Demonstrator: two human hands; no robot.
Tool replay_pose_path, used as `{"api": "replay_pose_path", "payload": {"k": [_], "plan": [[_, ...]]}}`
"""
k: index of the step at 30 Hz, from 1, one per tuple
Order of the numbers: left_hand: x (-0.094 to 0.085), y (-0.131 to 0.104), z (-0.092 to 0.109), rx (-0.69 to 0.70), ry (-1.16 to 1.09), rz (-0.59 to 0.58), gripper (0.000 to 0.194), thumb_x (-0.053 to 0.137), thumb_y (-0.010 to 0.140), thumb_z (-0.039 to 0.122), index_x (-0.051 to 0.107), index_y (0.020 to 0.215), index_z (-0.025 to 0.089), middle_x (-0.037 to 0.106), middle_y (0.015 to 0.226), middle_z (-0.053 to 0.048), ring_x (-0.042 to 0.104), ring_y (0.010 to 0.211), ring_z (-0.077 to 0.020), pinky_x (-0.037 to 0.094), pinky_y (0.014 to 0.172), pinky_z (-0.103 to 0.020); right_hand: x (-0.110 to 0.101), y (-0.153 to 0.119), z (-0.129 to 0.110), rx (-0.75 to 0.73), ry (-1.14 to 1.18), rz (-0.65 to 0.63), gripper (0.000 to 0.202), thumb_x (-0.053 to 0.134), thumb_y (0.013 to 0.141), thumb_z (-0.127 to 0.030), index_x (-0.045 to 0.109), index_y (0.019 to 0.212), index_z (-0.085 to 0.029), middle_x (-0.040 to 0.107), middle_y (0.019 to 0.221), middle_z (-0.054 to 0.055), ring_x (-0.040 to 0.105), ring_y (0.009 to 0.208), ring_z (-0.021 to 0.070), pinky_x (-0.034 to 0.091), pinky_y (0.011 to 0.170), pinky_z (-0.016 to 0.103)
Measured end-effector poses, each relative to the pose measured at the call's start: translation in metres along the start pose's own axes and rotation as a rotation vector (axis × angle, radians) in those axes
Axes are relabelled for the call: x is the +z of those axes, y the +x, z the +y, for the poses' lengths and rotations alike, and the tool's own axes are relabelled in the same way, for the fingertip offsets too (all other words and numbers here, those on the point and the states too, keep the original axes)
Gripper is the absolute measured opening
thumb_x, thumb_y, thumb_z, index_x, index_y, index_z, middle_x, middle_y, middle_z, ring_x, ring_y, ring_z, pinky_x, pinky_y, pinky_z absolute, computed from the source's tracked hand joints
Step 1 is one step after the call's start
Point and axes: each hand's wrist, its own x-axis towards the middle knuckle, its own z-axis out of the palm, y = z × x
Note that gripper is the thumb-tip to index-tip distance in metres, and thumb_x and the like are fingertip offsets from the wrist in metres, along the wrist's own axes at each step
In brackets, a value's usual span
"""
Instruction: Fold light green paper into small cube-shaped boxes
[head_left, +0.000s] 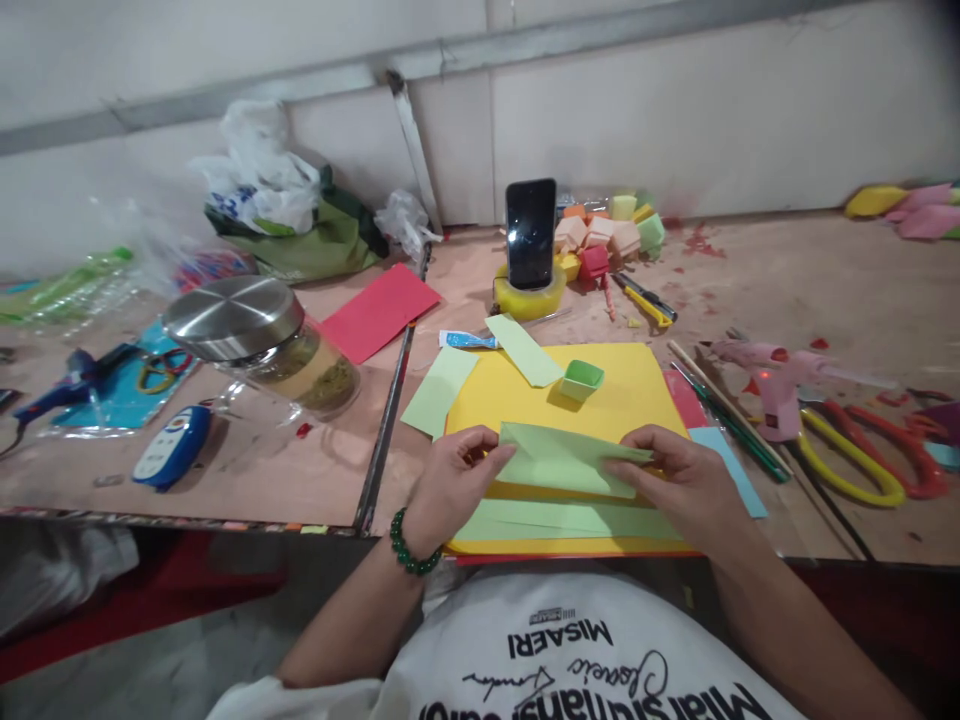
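Between my two hands a light green paper strip point(562, 460) is held up by its ends, over a stack of yellow paper point(622, 385). My left hand point(466, 480), with a green bead bracelet at the wrist, pinches its left end. The right end is pinched by my right hand point(679, 475). More green paper strips point(570, 520) lie flat on the yellow sheet below. A small folded green paper box point(582, 380) sits beyond the held strip. Beside it lies another green strip point(523, 350), and a green sheet point(440, 390) is at the left edge.
A phone point(531, 235) stands in a yellow tape roll point(529, 297), before several folded paper pieces point(600, 238). On the right are a pink glue gun point(776, 385) and scissors point(855, 465). A lidded jar point(262, 340), red paper point(381, 312) and a blue-white device point(172, 445) are left.
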Motion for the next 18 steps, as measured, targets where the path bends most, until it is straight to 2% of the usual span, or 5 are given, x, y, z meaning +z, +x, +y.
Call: {"api": "replay_pose_path", "payload": {"k": [5,10,18], "plan": [[0.001,-0.001,0.002,-0.016,-0.047,-0.001,0.025,0.060,0.078,0.038,0.053,0.066,0.017,0.042,0.059,0.004,0.034,0.052,-0.0075,0.031,0.047,-0.021,0.002,-0.002,0.006,0.017,-0.008,0.028,0.038,0.075,0.061,-0.053,0.064,0.076,-0.020,0.052,0.049,-0.004,0.044,0.042,0.0100,0.037,0.037,0.022],[-0.001,0.000,0.008,0.009,-0.005,0.013,0.033,0.055,0.080,0.039,0.043,0.056,0.018,0.034,0.053,0.005,0.033,0.050,-0.0080,0.030,0.046,-0.021,0.003,-0.003,0.013,-0.004,0.003,0.030,0.037,0.074,0.063,-0.053,0.066,0.078,-0.021,0.050,0.048,-0.005,0.042,0.040,0.0091,0.032,0.034,0.022],[-0.003,-0.002,0.006,0.030,0.088,0.015,0.036,0.051,0.083,0.038,0.043,0.055,0.018,0.037,0.050,0.004,0.034,0.049,-0.0085,0.030,0.045,-0.020,0.003,-0.002,-0.003,0.034,0.127,-0.025,0.034,0.070,0.069,-0.045,0.064,0.089,-0.019,0.043,0.047,-0.008,0.035,0.041,0.0071,0.028,0.036,0.021]]}}
